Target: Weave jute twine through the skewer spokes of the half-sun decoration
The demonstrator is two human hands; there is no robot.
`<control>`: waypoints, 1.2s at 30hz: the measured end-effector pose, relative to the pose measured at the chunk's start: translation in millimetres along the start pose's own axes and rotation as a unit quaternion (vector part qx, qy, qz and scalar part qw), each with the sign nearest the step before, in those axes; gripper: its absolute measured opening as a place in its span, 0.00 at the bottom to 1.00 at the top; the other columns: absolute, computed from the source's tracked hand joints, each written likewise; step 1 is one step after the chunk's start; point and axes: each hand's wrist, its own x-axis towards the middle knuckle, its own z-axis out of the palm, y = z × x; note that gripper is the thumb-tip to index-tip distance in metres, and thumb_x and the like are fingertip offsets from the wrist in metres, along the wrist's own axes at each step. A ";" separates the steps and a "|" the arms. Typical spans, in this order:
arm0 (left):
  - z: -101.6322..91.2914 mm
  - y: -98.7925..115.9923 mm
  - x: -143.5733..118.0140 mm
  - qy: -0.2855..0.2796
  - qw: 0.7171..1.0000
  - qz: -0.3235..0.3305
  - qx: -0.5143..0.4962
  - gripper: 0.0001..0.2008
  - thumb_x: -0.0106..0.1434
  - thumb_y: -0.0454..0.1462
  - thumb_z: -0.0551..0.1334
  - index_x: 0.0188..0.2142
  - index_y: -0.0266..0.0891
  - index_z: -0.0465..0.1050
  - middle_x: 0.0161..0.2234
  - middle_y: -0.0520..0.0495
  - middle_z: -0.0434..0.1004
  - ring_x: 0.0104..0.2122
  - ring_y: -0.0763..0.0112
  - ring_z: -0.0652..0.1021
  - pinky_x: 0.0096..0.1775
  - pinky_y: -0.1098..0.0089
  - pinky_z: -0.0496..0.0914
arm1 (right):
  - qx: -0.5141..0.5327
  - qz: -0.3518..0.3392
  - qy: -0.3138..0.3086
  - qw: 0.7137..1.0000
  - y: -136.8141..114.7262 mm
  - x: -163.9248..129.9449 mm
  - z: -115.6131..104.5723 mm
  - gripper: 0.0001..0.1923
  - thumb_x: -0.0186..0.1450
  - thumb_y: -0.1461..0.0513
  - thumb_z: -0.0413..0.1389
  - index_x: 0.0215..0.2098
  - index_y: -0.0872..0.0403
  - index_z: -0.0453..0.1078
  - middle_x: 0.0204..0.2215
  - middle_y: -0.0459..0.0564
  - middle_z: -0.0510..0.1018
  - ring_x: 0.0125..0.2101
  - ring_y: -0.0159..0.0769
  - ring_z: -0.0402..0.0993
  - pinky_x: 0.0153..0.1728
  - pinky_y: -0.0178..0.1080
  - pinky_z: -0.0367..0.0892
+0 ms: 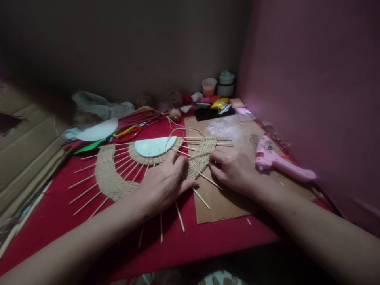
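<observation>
A fan-shaped twine weaving (pixel 107 174) lies on the table, worked over thin wooden sticks (pixel 179 217) that spread outward like rays. At its centre sits a pale blue patterned half-disc (pixel 154 146) bordered by a narrow woven band. My left hand (pixel 166 178) is closed over the weaving, with thumb and fingers at the right part of the outer band. At that band's right edge, my right hand (pixel 233 166) is closed in a pinch; what lies between its fingertips is hidden. A loose loop of twine (pixel 190 128) curves above the half-disc.
A brown board (pixel 222 213) lies under the right side, on the red tabletop (pixel 208 245). A pink glue gun (pixel 279 162) rests right of my right hand. Behind are red-handled scissors (pixel 127 135), a black phone (pixel 208 114), a cup (pixel 209 87) and a twine ball (pixel 175 114).
</observation>
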 end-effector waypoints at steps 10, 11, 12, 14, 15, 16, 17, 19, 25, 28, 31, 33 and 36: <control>-4.4 -2.8 -1.7 -0.062 0.995 0.031 -0.076 0.20 0.65 0.48 0.56 0.51 0.39 0.59 0.45 0.41 0.71 0.42 0.59 0.75 0.41 0.60 0.70 | -0.015 -0.025 -0.038 0.999 -6.4 -2.4 -1.6 0.06 0.60 0.65 0.50 0.28 0.55 0.68 0.23 0.49 0.71 0.24 0.32 0.61 0.26 0.35 0.51; -4.1 -3.0 -1.8 -0.059 0.994 0.037 -0.086 0.21 0.64 0.48 0.57 0.52 0.40 0.59 0.46 0.41 0.70 0.42 0.59 0.75 0.42 0.60 0.70 | -0.014 -0.027 -0.042 0.999 -6.6 -2.8 -1.7 0.06 0.60 0.65 0.49 0.28 0.55 0.68 0.23 0.49 0.71 0.24 0.32 0.61 0.26 0.35 0.51; -3.9 -2.9 -1.8 -0.059 0.993 0.041 -0.095 0.22 0.64 0.47 0.57 0.53 0.40 0.58 0.46 0.41 0.70 0.43 0.59 0.74 0.43 0.60 0.70 | -0.013 -0.031 -0.044 0.998 -6.5 -3.2 -1.4 0.06 0.60 0.65 0.49 0.28 0.55 0.67 0.23 0.49 0.71 0.24 0.32 0.62 0.26 0.35 0.51; -4.2 -1.9 -2.0 -0.062 0.992 0.043 -0.103 0.22 0.64 0.46 0.58 0.53 0.40 0.58 0.46 0.41 0.70 0.43 0.59 0.74 0.43 0.60 0.70 | -0.013 -0.041 -0.034 0.998 -5.3 -3.9 0.6 0.06 0.60 0.65 0.49 0.27 0.55 0.67 0.23 0.49 0.72 0.24 0.33 0.62 0.27 0.35 0.52; -4.6 -1.4 -2.2 -0.063 0.992 0.044 -0.103 0.22 0.64 0.46 0.58 0.54 0.39 0.58 0.46 0.40 0.70 0.43 0.59 0.74 0.43 0.60 0.70 | -0.013 -0.046 -0.025 0.999 -4.4 -4.1 2.1 0.06 0.60 0.65 0.49 0.27 0.55 0.67 0.23 0.50 0.72 0.25 0.33 0.63 0.27 0.35 0.53; -4.9 -1.0 -2.4 -0.064 0.992 0.045 -0.102 0.22 0.64 0.46 0.58 0.53 0.39 0.59 0.46 0.40 0.70 0.43 0.59 0.74 0.43 0.60 0.70 | -0.013 -0.049 -0.015 0.999 -3.5 -4.2 3.6 0.06 0.60 0.64 0.49 0.27 0.55 0.66 0.23 0.50 0.72 0.25 0.34 0.63 0.27 0.36 0.53; -5.1 -0.8 -2.8 -0.064 0.992 0.044 -0.100 0.22 0.64 0.46 0.57 0.53 0.38 0.60 0.46 0.40 0.70 0.43 0.59 0.74 0.43 0.60 0.70 | -0.012 -0.053 -0.007 0.998 -2.7 -4.3 5.0 0.06 0.59 0.64 0.49 0.26 0.55 0.66 0.23 0.50 0.72 0.25 0.34 0.63 0.28 0.36 0.54; -4.6 -1.5 -3.7 -0.061 0.992 0.041 -0.101 0.22 0.64 0.47 0.57 0.52 0.38 0.61 0.46 0.40 0.70 0.43 0.59 0.74 0.43 0.60 0.70 | -0.010 -0.056 -0.001 0.998 -1.4 -4.3 6.2 0.06 0.59 0.64 0.49 0.26 0.55 0.66 0.23 0.50 0.72 0.25 0.34 0.63 0.28 0.36 0.54; 3.9 -7.4 -3.5 -0.037 0.992 0.043 -0.116 0.23 0.64 0.48 0.57 0.54 0.41 0.59 0.48 0.41 0.71 0.43 0.59 0.75 0.43 0.60 0.70 | 0.011 -0.023 -0.032 0.999 3.2 -5.9 -6.6 0.07 0.62 0.64 0.51 0.28 0.54 0.70 0.23 0.48 0.74 0.25 0.33 0.67 0.29 0.35 0.56; 6.9 -8.0 -2.5 -0.024 0.993 0.043 -0.107 0.23 0.64 0.49 0.57 0.54 0.42 0.58 0.48 0.42 0.71 0.42 0.58 0.75 0.41 0.60 0.70 | 0.027 0.001 -0.033 0.999 5.0 -6.6 -19.5 0.07 0.62 0.63 0.53 0.29 0.53 0.72 0.25 0.48 0.75 0.27 0.33 0.68 0.29 0.35 0.57; 9.0 -8.5 -2.4 -0.006 0.994 0.047 -0.097 0.23 0.64 0.49 0.57 0.55 0.45 0.58 0.48 0.43 0.71 0.42 0.58 0.76 0.40 0.61 0.70 | 0.060 0.035 -0.034 0.997 5.1 -6.4 -30.1 0.05 0.60 0.63 0.55 0.28 0.52 0.73 0.26 0.46 0.76 0.27 0.32 0.69 0.29 0.35 0.58; 10.5 -9.3 -2.3 0.004 0.995 0.051 -0.090 0.24 0.64 0.49 0.57 0.56 0.44 0.58 0.47 0.42 0.71 0.42 0.58 0.76 0.40 0.62 0.70 | 0.066 0.058 -0.042 0.995 5.6 -7.0 -33.8 0.05 0.59 0.63 0.55 0.28 0.52 0.73 0.25 0.46 0.76 0.27 0.32 0.69 0.29 0.35 0.59; 12.3 -10.1 -1.7 0.014 0.994 0.056 -0.088 0.24 0.64 0.50 0.57 0.56 0.44 0.58 0.47 0.42 0.71 0.42 0.57 0.75 0.39 0.62 0.69 | 0.044 0.067 -0.038 0.996 7.7 -11.0 -36.0 0.05 0.59 0.63 0.55 0.28 0.52 0.73 0.26 0.47 0.77 0.28 0.33 0.69 0.29 0.35 0.60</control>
